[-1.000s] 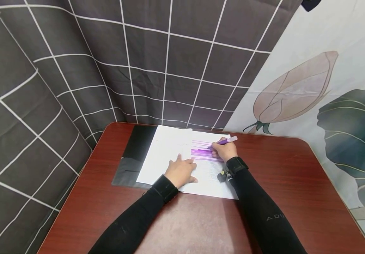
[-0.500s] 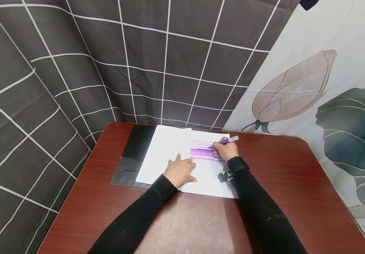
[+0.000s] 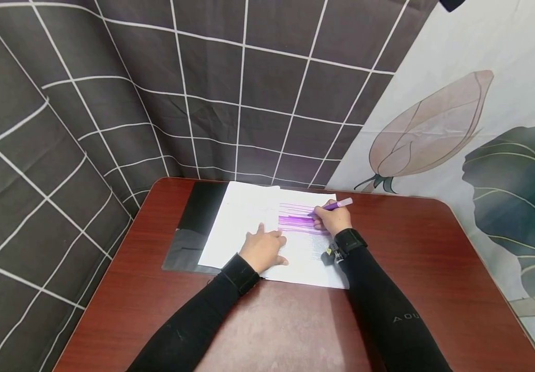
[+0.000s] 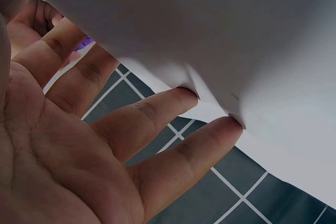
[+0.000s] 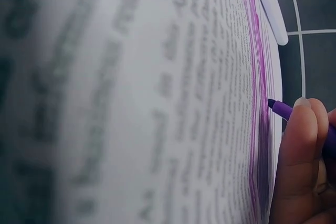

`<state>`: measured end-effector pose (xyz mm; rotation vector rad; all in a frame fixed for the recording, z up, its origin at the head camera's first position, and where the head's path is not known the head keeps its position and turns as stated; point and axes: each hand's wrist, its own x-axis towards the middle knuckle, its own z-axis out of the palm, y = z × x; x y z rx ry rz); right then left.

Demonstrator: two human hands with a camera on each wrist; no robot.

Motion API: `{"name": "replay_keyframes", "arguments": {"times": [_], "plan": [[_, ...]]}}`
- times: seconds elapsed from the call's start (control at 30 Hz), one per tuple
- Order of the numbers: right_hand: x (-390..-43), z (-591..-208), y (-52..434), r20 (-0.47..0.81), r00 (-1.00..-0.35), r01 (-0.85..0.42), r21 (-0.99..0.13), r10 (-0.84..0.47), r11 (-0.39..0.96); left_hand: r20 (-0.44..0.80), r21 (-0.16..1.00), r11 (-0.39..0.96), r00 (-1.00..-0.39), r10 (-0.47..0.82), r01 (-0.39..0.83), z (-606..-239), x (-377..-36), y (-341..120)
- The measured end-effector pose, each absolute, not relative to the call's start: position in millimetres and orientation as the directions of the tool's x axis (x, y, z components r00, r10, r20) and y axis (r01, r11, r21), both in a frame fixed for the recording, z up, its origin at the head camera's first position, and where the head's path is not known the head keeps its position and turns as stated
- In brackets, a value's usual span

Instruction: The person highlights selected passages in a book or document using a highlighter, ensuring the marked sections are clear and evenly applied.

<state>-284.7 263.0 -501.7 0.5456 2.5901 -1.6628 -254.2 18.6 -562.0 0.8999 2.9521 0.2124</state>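
Matt white paper sheets [image 3: 248, 222] on a glossy reddish wood-grain table [image 3: 434, 268]; smooth purple plastic marker [image 3: 334, 205]

One purple highlighter [image 3: 334, 205]; one printed sheet [image 3: 302, 258] marked with purple lines; one blank white sheet [image 3: 239, 217]; one black folder [image 3: 197, 222] near the worktop's [image 3: 434, 268] far left corner; two hands, left hand [image 3: 262, 249] and right hand [image 3: 332, 219].

Purple marker [image 3: 337, 205], purple-streaked white page [image 3: 304, 243], red-brown table [image 3: 434, 268].
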Motion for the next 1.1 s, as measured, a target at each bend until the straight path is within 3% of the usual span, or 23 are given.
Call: {"name": "replay_keyframes", "arguments": {"times": [0.33, 0.63, 1.1], "plan": [[-278.7, -500.5, 268.1, -0.175, -0.943, 0.271, -0.898, 0.283, 0.346, 0.004, 0.149, 0.820, -0.829, 0.559, 0.553, -562.0, -252.2, 17.1], [-276.8, -497.4, 275.8, -0.168, -0.946, 0.261, -0.903, 0.278, 0.341, -0.047, 0.165, 0.824, -0.830, 0.555, 0.542, -506.5, -229.3, 13.4], [-271.8, -498.3, 289.2, -0.181, -0.934, 0.280, -0.907, 0.309, 0.314, -0.010, 0.165, 0.817, -0.827, 0.562, 0.553, -552.0, -249.5, 16.1]]}}
